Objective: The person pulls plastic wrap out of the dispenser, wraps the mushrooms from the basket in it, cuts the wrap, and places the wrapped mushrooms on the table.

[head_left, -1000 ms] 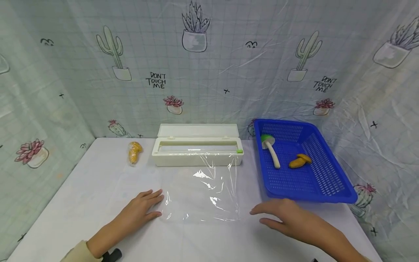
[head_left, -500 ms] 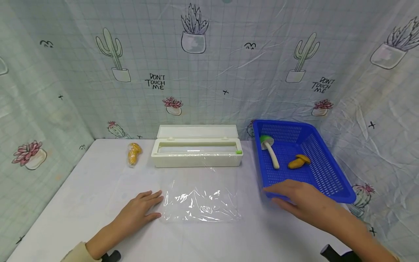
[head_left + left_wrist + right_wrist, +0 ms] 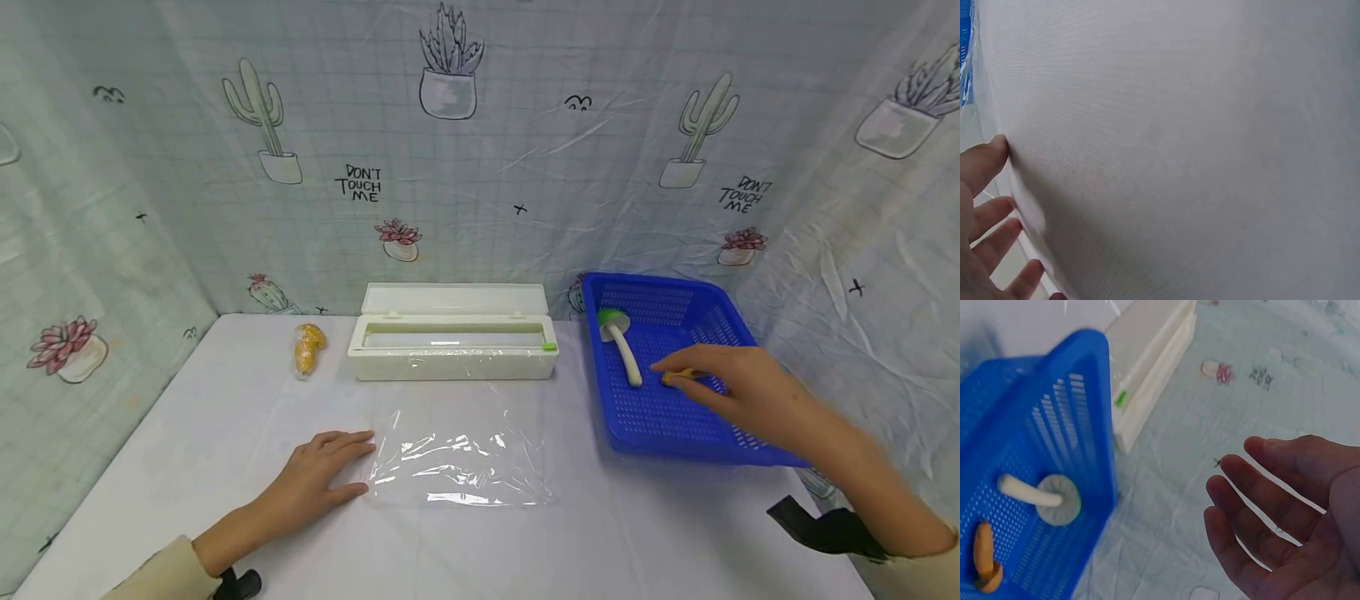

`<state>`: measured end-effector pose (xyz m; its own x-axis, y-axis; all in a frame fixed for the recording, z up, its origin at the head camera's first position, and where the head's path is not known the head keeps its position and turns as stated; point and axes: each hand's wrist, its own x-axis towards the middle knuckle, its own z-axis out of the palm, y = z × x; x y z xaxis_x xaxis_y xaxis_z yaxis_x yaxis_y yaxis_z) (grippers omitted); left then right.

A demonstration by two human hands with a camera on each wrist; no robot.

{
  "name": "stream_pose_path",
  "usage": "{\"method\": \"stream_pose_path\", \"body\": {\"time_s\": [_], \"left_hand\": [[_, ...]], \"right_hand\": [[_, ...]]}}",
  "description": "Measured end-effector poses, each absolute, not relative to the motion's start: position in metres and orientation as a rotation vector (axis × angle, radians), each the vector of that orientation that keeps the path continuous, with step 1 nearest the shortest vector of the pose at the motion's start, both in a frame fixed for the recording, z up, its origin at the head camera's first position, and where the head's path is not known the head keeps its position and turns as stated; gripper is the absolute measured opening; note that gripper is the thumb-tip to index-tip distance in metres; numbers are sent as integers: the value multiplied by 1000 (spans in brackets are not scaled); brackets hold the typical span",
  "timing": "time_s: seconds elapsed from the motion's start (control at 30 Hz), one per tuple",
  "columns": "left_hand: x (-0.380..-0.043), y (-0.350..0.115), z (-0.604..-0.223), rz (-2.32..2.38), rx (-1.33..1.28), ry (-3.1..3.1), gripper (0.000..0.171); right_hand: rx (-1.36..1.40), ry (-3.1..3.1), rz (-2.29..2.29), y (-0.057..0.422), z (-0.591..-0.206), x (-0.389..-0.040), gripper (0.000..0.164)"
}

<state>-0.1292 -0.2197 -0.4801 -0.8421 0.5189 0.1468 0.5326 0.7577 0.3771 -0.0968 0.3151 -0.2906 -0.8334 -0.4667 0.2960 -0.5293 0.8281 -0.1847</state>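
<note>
My left hand (image 3: 318,475) lies on the white table, its fingertips at the left edge of a clear sheet of cling film (image 3: 461,467). In the left wrist view its fingers (image 3: 997,244) are spread against the cloth. Over the blue basket (image 3: 637,442) reaches my right hand (image 3: 742,392), thumb and fingers just above and partly covering a yellow-brown toy mushroom (image 3: 677,377). The right wrist view has that hand's fingers (image 3: 1254,500) loosely bent with nothing between them. Beside it in the basket is a green-capped mushroom with a white stem (image 3: 628,358).
Behind the film stands a white cling film dispenser (image 3: 453,367), lid raised, with a green slider (image 3: 550,347) at its right end. A film-wrapped yellow mushroom (image 3: 306,354) lies at the back left. A printed curtain (image 3: 480,167) encloses the table.
My right hand has moved from the table beside the film rightward and forward into the basket area. The film has dropped flat from the dispenser's front. My left hand has barely moved.
</note>
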Motion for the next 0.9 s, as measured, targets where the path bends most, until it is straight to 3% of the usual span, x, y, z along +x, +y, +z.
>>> {"method": "stream_pose_path", "body": {"time_s": [0.9], "left_hand": [[-130,-223,-481,-757,-777,-2945,56]], "right_hand": [[533,-2947,358,380,-275,-166,21]]}}
